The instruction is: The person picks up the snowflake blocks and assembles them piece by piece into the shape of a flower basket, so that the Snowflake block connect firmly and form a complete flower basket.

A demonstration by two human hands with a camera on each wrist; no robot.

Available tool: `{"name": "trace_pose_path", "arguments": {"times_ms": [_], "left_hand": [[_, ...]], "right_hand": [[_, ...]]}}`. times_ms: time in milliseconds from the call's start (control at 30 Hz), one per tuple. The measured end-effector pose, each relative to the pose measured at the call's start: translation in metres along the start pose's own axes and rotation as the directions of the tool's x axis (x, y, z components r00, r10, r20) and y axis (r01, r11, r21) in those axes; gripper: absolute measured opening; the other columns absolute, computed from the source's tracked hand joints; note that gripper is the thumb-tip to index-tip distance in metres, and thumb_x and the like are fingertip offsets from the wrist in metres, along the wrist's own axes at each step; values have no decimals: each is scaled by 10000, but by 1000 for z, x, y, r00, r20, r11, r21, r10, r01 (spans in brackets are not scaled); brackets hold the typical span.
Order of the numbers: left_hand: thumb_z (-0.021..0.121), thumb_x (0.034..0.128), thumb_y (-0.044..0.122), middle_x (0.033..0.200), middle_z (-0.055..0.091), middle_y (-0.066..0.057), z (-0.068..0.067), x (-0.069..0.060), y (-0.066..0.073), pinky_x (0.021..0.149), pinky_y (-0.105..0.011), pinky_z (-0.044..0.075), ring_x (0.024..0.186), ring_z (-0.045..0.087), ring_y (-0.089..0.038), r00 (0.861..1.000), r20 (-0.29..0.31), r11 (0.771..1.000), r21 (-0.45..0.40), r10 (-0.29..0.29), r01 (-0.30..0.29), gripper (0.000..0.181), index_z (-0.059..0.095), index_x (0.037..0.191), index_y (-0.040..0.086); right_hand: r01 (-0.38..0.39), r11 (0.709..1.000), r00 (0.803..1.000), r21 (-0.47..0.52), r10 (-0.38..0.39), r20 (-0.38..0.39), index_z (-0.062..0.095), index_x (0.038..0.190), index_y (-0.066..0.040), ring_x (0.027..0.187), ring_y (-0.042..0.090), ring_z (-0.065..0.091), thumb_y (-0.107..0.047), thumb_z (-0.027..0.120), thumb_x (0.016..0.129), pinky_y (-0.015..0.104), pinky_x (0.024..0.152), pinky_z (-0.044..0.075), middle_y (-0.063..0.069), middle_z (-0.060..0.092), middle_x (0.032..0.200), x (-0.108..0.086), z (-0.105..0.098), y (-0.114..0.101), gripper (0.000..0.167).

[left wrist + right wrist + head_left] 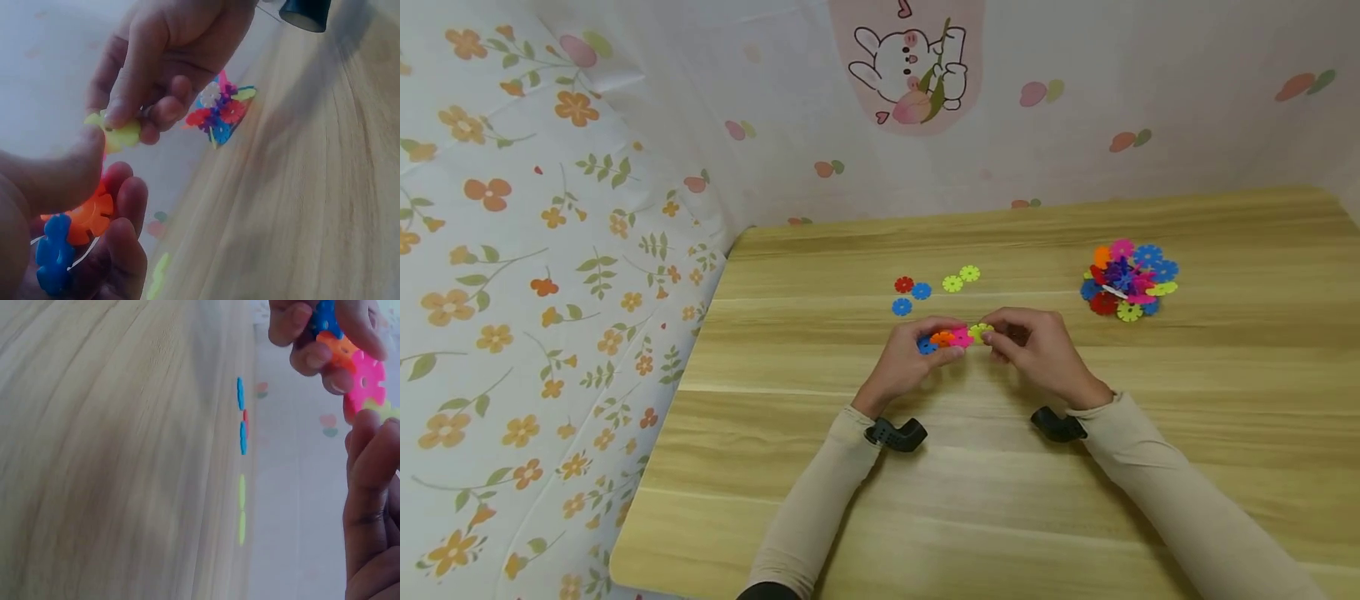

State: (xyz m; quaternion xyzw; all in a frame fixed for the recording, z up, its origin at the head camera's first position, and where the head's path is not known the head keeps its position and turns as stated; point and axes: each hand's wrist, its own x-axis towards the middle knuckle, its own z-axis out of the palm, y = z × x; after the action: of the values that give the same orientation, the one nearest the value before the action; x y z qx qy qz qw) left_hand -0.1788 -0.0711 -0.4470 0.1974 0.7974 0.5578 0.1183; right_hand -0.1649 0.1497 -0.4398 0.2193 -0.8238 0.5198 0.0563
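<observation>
My left hand [908, 358] holds a short chain of notched plastic discs between thumb and curled fingers. The chain runs from a blue disc [55, 255] through an orange disc [91, 215] to a pink disc [365, 381]. At its right end is a yellow-green disc [980, 333], which my right hand [1036, 346] pinches between thumb and fingertips. That disc touches the pink one; whether their slots are fully locked cannot be seen. Both hands are just above the table, close together.
On the wooden table [760, 467], beyond my hands, lie a red disc [904, 285], two blue discs [921, 291] and two yellow-green discs [952, 284]. A mixed pile of discs [1123, 283] sits at the back right. A patterned curtain [760, 100] hangs behind the table.
</observation>
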Motion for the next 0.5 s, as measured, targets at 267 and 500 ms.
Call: {"name": "trace_pose_path", "arguments": {"times_ms": [267, 500], "left_hand": [[752, 883, 111, 1160, 715, -33, 6, 3, 2, 921, -284, 497, 1078, 607, -138, 999, -36, 1000, -30, -1, 0, 276, 722, 1154, 67], [764, 876, 136, 1142, 722, -16, 6, 4, -1, 947, -292, 492, 1078, 611, -127, 1000, -26, 1000, 18, 6, -5, 287, 726, 1154, 78]], "right_hand": [[28, 999, 999, 33, -27, -29, 730, 973, 0, 561, 227, 644, 9, 682, 907, 208, 523, 529, 137, 677, 709, -2, 4, -5, 82], [25, 999, 1000, 24, -25, -2, 733, 964, 16, 554, 192, 652, 17, 692, 897, 213, 525, 544, 126, 687, 701, 0, 6, -1, 79]]}}
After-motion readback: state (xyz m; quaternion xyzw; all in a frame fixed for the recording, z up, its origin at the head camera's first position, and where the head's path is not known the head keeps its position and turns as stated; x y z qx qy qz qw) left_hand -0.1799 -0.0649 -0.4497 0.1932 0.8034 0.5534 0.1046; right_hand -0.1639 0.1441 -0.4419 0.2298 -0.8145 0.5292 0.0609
